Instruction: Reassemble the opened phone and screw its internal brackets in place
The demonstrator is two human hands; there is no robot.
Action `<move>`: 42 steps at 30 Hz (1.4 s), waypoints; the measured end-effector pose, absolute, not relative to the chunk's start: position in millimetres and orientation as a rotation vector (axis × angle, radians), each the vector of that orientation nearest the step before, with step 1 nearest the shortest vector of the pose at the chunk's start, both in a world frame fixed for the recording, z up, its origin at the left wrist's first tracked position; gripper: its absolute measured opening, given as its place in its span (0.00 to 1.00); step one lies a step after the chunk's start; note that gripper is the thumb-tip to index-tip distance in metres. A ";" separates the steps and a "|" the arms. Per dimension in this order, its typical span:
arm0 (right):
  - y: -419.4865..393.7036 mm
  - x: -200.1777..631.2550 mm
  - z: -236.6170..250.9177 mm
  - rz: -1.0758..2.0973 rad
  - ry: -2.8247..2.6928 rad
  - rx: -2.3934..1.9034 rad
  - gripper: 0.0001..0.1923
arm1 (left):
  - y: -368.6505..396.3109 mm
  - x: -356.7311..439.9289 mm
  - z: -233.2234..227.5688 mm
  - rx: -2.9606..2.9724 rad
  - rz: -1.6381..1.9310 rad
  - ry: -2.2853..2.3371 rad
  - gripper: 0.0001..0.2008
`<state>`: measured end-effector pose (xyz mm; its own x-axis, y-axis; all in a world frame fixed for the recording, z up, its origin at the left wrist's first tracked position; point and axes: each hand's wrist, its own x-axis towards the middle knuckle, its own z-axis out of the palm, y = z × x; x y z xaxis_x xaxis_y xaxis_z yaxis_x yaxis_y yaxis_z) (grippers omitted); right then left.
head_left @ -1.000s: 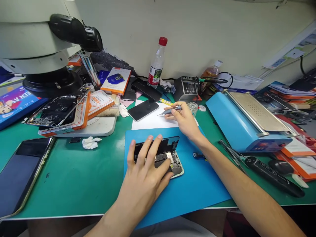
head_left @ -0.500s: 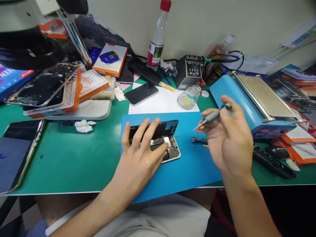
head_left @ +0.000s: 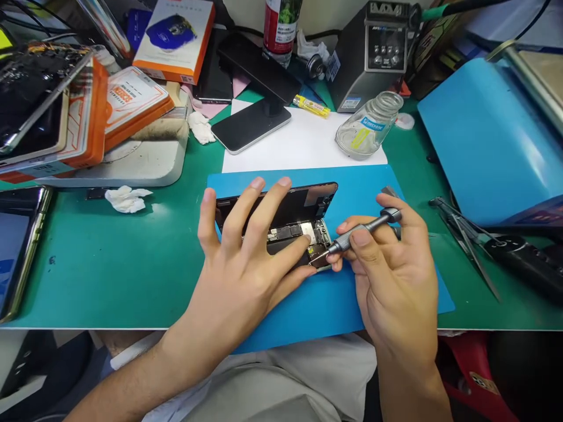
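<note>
An opened phone rests on a blue mat, its screen side tilted up and its inner parts showing. My left hand lies over the phone and holds it, some fingers stretched against the raised screen and others on the lower body. In my right hand a grey metal screwdriver is gripped between thumb and fingers. The screwdriver's tip reaches the phone's lower right part, close to my left fingers; whether it sits in a screw I cannot tell. The phone's left part is hidden by my hand.
Behind the mat, a dark phone and a glass jar stand on white paper. Tweezers lie to the right, near a blue machine. Orange boxes are piled at left, with crumpled tissue in front.
My right hand has brought the screwdriver left and down, from above the mat onto the open phone. My left hand stays on the phone. The view has moved closer.
</note>
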<state>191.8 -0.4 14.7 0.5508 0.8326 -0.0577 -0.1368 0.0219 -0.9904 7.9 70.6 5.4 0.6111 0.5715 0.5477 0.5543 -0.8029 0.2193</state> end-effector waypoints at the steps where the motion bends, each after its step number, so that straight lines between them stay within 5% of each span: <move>1: -0.1 191.7 14.1 0.840 -0.671 -1.343 0.27 | 70.6 7.9 5.0 2.799 0.963 0.981 0.12; 42: -1.5 183.1 22.8 0.773 -0.671 -1.408 0.25 | 67.4 9.0 11.8 2.818 0.820 1.046 0.13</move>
<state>183.1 -1.5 22.8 0.5958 0.8022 -0.0399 -0.0730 0.0045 -0.9973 9.0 67.4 11.8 0.6364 0.6138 0.4671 0.6003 -0.7744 0.1998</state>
